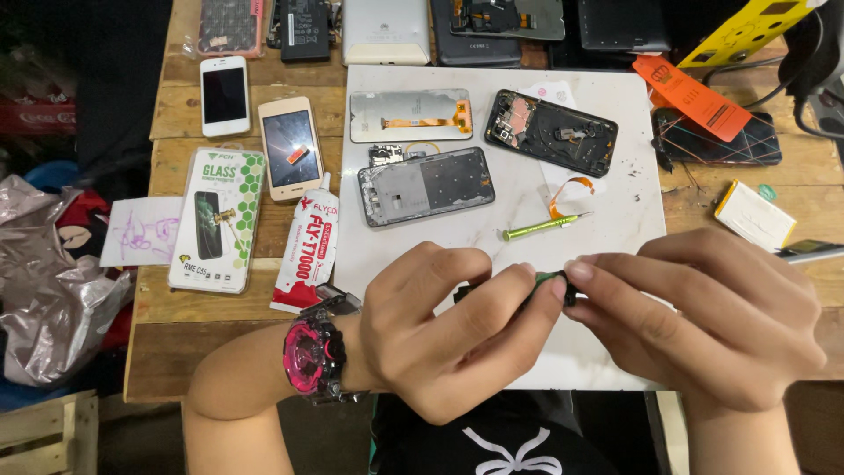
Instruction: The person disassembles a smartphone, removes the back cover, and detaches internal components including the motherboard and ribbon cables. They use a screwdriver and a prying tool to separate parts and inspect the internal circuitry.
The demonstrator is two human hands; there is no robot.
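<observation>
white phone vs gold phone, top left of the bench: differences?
The white phone has a dark, blank screen; the gold phone has a small orange-and-black part lying on its screen. The white phone sits straight and further from the hands; the gold phone is slightly tilted and nearer. Both lie face up on the wooden table.

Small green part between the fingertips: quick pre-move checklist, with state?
1. Small green part pinched by both hands: ok, the left hand and right hand meet on it.
2. Part's type and condition: cannot tell, fingers cover most of it.
3. Green screwdriver near the hands: ok, it lies on the white mat just beyond them.
4. Grey phone frame laid out: ok, flat on the mat, uncovered.
5. Black phone housing open: ok, insides face up.
6. Glue tube off the work area: ok, on the wooden bench beside the mat.
</observation>
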